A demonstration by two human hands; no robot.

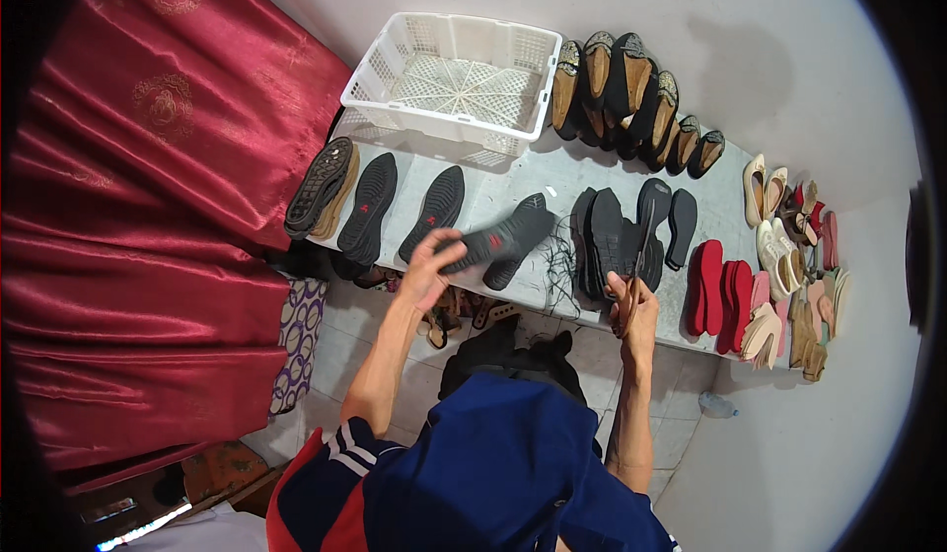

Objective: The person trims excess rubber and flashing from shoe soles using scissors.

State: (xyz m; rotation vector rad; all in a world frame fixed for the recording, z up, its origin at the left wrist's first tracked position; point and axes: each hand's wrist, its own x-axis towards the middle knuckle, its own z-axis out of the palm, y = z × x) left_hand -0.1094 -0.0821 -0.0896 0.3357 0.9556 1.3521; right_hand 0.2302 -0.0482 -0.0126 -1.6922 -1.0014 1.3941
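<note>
At the table's near edge my left hand (426, 271) grips one end of a black ribbed shoe sole (505, 237) with a red mark on it. The held sole is slightly smeared by motion and passes over another dark sole (505, 274). In my right hand (639, 317) is a pair of scissors (645, 246), blades pointing away from me, over a group of black soles (604, 241). Thin black trimmings (561, 271) lie between the two hands. Left of my left hand rest more black soles (372, 202).
A white plastic basket (444, 118) stands at the back of the grey table (533, 172). Beside it are black flats with decorated toes (631, 78). Red soles (706, 286) and pale shoes (777, 256) line the right side. A red curtain (187, 256) hangs at left.
</note>
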